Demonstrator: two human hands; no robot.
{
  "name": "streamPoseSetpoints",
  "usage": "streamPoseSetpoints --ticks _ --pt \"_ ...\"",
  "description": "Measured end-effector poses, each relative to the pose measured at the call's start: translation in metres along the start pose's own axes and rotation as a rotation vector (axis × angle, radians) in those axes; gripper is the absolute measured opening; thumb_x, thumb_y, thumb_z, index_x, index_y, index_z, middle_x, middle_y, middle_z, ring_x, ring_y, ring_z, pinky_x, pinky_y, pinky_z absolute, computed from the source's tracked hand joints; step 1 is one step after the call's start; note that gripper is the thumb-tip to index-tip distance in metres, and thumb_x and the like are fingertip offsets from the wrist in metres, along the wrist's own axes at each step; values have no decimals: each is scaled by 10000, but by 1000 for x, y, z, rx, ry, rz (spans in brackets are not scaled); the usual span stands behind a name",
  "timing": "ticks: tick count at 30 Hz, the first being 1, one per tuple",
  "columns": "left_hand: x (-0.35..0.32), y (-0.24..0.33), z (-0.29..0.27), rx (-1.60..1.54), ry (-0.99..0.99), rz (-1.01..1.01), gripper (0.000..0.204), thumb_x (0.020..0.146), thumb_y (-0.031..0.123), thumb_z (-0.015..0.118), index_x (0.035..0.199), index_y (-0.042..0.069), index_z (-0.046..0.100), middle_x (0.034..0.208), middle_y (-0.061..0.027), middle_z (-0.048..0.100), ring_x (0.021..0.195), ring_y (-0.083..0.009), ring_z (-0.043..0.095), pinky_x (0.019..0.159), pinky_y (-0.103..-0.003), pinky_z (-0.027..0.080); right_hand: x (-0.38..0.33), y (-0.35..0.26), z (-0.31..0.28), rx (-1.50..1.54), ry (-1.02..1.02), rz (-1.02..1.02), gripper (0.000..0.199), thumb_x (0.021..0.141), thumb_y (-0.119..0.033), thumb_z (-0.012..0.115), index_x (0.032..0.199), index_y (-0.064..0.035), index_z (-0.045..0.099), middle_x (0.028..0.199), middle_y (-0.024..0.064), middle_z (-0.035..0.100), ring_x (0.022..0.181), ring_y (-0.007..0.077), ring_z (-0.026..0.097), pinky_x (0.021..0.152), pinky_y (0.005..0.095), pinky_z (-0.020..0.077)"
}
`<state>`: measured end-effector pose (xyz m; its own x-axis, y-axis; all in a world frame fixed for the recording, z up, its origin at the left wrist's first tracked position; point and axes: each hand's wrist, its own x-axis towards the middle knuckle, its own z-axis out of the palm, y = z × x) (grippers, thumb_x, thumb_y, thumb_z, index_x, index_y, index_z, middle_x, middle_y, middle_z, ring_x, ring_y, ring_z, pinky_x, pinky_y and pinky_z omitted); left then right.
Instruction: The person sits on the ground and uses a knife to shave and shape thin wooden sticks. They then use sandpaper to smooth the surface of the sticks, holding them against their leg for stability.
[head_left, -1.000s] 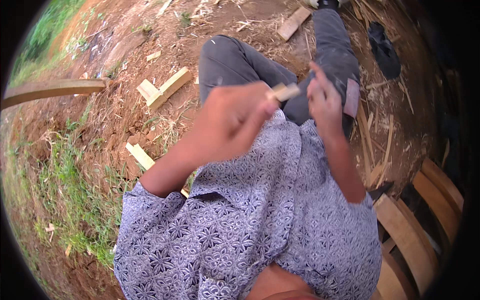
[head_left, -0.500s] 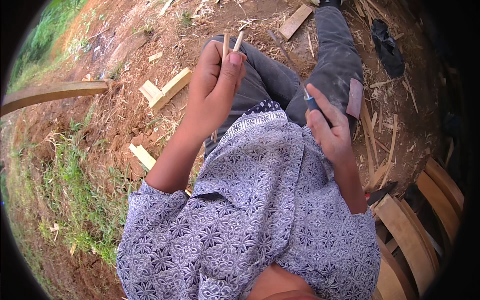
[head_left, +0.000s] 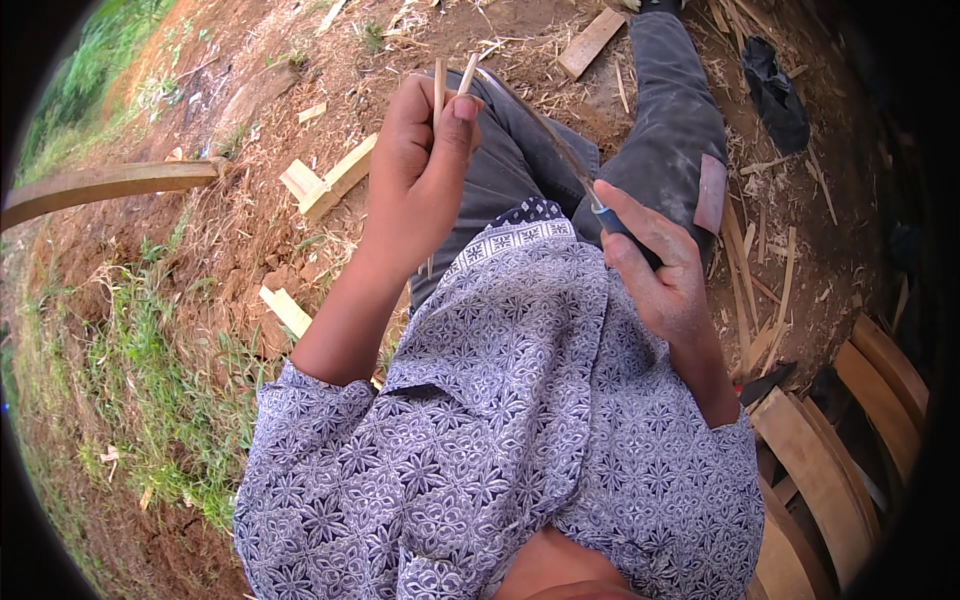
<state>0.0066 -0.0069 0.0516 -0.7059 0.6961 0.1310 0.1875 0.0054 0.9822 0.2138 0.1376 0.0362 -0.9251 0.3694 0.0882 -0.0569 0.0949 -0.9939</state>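
My left hand (head_left: 425, 165) is closed around two thin wooden sticks (head_left: 439, 90), whose pale tips poke up above the thumb. Their lower ends show in part beneath my wrist. In my right hand (head_left: 660, 270) is a knife (head_left: 548, 132) with a dark blue handle and a long narrow blade. The index finger lies along the top of the handle. Pointing up and to the left, the blade has its tip close beside the sticks; whether it touches them I cannot tell. Both hands are above my lap, over dark grey trousers (head_left: 665, 120).
Wood offcuts (head_left: 340, 178) and shavings litter the brown soil. On the left a curved wooden piece (head_left: 110, 183) juts in above grass (head_left: 150, 370). Several curved boards (head_left: 815, 470) stand close on my right. A black bag-like thing (head_left: 775, 95) lies beyond my right leg.
My right hand has turned the knife, so its blade now reaches across toward the sticks. The left hand has shifted slightly left with the sticks still in it.
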Motion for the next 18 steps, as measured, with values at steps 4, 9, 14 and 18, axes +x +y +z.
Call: streamPoseSetpoints --ticks 4,9,14,18 --pt "0 3 1 8 10 -2 259 1080 296 500 1054 40 535 696 58 446 517 11 326 426 -176 257 1 -1 0 -10 -3 -15 468 921 74 589 1386 25 573 1256 150 689 990 120 645 867 247 479" --pt "1 0 0 36 16 11 251 1079 287 505 1052 40 534 690 64 443 519 14 328 427 -174 252 1 0 1 -5 3 -41 462 922 71 590 1382 29 575 1271 153 684 1031 141 655 887 252 482" --pt "2 -2 0 69 22 18 239 1080 278 504 1048 44 536 689 68 442 522 13 331 434 -174 252 0 -2 0 -2 -4 -3 460 923 69 592 1381 29 575 1276 156 683 1030 140 656 883 252 485" --pt "2 -4 1 54 28 26 224 1077 263 512 1051 42 539 697 68 444 544 6 345 459 -179 268 0 -1 0 -24 -4 -26 461 924 71 592 1383 28 574 1271 158 685 986 128 651 862 248 489"
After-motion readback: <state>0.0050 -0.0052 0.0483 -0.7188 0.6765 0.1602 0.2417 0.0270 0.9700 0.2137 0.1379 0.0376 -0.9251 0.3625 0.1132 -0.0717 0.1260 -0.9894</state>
